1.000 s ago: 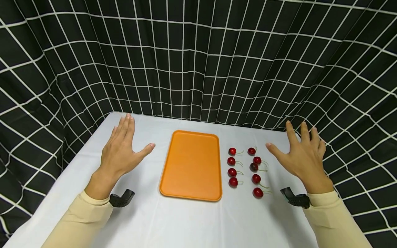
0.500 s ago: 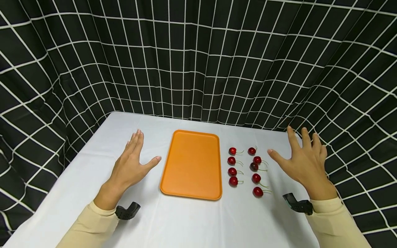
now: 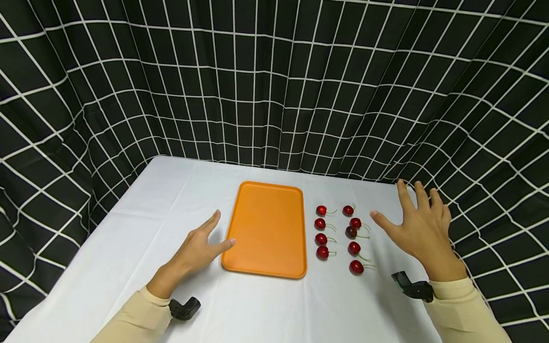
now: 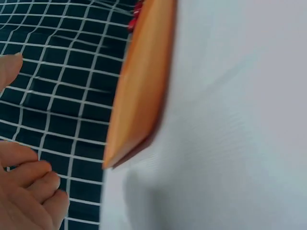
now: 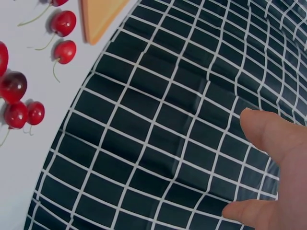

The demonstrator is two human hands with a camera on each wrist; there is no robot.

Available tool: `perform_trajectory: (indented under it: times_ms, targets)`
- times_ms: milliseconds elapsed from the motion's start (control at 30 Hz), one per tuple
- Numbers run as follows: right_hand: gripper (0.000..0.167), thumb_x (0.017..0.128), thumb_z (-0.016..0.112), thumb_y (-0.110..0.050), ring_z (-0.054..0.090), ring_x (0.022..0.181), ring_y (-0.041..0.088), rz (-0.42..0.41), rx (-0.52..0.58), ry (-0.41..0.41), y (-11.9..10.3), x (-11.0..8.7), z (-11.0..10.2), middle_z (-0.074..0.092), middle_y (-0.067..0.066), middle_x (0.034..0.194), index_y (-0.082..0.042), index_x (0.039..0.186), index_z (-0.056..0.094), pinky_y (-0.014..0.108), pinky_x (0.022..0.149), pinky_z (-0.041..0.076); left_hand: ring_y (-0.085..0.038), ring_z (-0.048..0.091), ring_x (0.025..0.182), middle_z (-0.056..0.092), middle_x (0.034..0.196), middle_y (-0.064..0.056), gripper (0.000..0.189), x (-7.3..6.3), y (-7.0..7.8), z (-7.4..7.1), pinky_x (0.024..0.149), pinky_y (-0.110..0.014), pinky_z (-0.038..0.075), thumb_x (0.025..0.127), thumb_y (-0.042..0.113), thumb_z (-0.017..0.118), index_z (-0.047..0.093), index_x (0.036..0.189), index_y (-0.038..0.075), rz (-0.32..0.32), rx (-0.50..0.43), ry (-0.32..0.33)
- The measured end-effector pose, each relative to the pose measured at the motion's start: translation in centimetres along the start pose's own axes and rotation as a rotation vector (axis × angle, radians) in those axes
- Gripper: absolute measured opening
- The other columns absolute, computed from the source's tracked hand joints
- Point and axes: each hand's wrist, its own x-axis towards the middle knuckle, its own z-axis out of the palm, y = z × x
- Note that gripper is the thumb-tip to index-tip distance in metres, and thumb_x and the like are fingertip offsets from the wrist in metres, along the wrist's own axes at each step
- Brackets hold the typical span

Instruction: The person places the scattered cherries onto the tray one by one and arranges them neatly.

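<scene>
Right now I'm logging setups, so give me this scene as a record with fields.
tray: orange, on the white cloth
cherries: nine with stems, two rough columns right of the tray
darker cherry: in the right column
left hand: at the tray's left side, holding nothing
right hand: right of the cherries, holding nothing
backdrop: black with white grid
</scene>
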Motion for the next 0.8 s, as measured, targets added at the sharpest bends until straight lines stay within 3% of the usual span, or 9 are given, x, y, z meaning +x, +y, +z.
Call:
perform_trajectory:
  times_ms: [133,267,467,800]
  targets:
    - [0.1,0.083,0.06,-0.063,0.001,0.136,0.057,-0.003,0.0,0.002,0.1,-0.1,0.1,0.013,0.036,0.15,-0.006,0.154,0.018,0.075,0.101,-0.001,-0.029,0.027,0.139,0.026,0.154,-0.009,0.1,-0.2,-0.5,1.1,0.111,-0.048,0.025,0.081,0.063,0.066,0.025,0.153,0.007,-0.01,-0.047,-0.098]
    - [0.1,0.083,0.061,-0.063,0.002,0.135,0.058,0.0,-0.002,0.007,0.2,-0.2,0.1,0.014,0.036,0.149,-0.005,0.154,0.019,0.075,0.1,0.0,-0.03,0.028,0.138,0.028,0.153,-0.012,0.098,-0.3,-1.0,1.7,0.11,-0.049,0.026,0.081,0.055,0.072,0.026,0.153,0.005,0.003,-0.049,-0.154]
    - [0.099,0.083,0.062,-0.061,0.002,0.135,0.058,0.002,0.004,0.012,0.4,-0.3,0.0,0.014,0.037,0.149,-0.004,0.153,0.021,0.075,0.099,0.002,-0.032,0.027,0.138,0.026,0.153,-0.016,0.095,-0.6,-1.5,2.1,0.11,-0.048,0.026,0.081,0.039,0.078,0.027,0.15,-0.002,0.06,0.005,-0.184]
    - [0.098,0.083,0.063,-0.06,0.004,0.135,0.058,0.009,0.013,0.014,0.8,-0.8,0.3,0.016,0.036,0.149,-0.003,0.152,0.024,0.075,0.1,0.003,-0.03,0.03,0.137,0.029,0.154,-0.01,0.087,-1.0,-1.8,2.3,0.109,-0.046,0.029,0.079,0.037,0.081,0.041,0.143,-0.006,0.035,0.093,-0.241]
